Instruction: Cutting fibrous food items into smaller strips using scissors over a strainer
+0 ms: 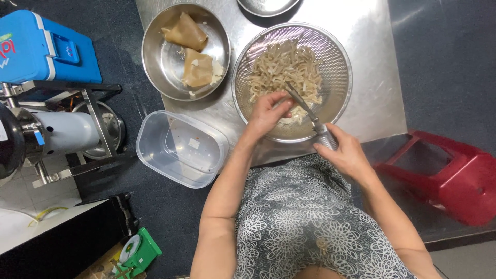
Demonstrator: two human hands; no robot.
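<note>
A round metal strainer on a steel table holds a pile of pale cut strips. My left hand reaches into the strainer's near side and pinches a strip. My right hand grips the handles of metal scissors, whose blades point up-left toward the piece in my left hand.
A steel bowl with two tan folded pieces sits left of the strainer. A clear plastic tub overhangs the table's corner. Another bowl's rim shows at the top. A red stool lies right; a blue cooler and a machine stand left.
</note>
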